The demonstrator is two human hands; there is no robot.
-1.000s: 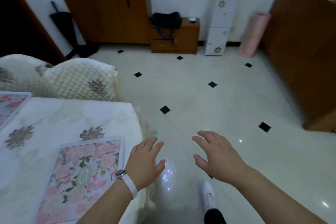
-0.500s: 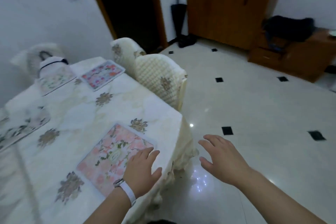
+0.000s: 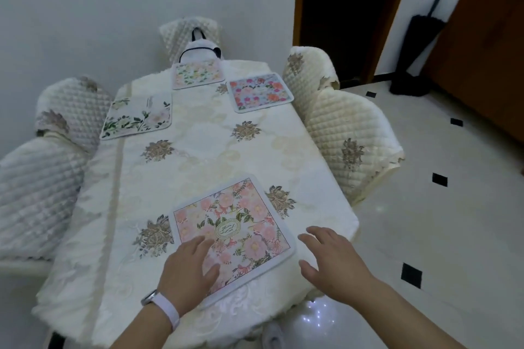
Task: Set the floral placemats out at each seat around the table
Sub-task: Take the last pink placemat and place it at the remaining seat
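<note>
The cream tablecloth is carrying 4 mats. At the left, a green-leaf placemat is lying before a quilted chair. The left hand, fingers straight and gripping nothing, is lying on the near pink placemat, apparently touching it. A pale placemat is sitting at the far end, and a blue placemat at the far right side. The right hand, fingers spread and empty, is hovering just beside the pink placemat's right edge.
</note>
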